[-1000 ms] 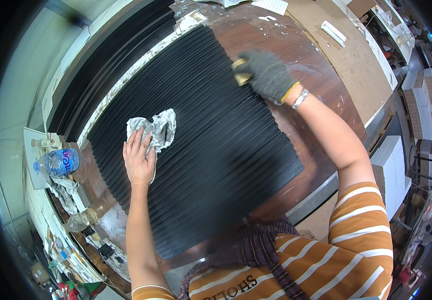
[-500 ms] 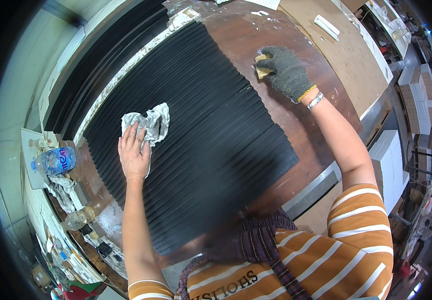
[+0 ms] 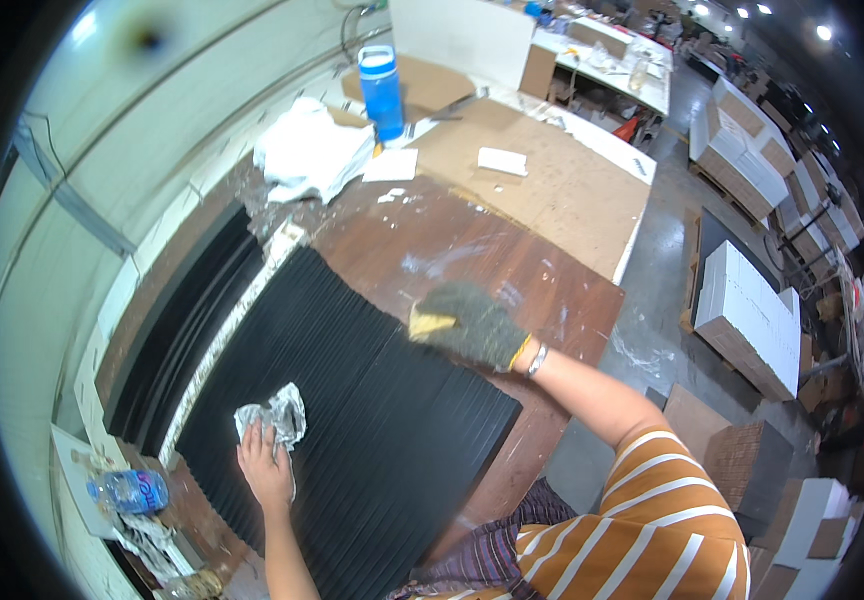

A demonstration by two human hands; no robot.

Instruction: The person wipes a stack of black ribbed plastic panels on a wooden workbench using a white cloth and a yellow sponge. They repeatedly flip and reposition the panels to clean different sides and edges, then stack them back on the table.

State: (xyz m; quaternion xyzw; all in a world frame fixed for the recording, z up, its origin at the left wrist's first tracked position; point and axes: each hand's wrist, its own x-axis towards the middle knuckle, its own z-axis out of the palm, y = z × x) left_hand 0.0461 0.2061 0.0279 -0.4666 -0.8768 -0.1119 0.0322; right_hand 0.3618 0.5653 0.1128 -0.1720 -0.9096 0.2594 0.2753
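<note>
Handling findings: black ribbed strips (image 3: 372,440) and hand-held yellow pad (image 3: 430,324)

The strips lie side by side across the brown tabletop (image 3: 567,315), forming one broad, grooved sheet; a further stack of black strips (image 3: 187,330) lies to its left. The left hand (image 3: 267,472) is bare, its fingers extended over a crumpled white cloth (image 3: 290,405) on the strips. The right hand (image 3: 474,325), in a dark grey glove, is closed around the pad at the sheet's far right edge; blur prevents confirming contact between pad and strips.

Assessment: each strip is probably light and fairly stiff, yet liable to flex along its length and slide against its neighbours. Scuffing of the black faces is a risk. A strip is best gripped by its long edges, supported at two well-separated points. The pad appears light, soft and compressible; hold its back and sides, leaving the working face free. The cloth is limp and can be gathered anywhere.
</note>
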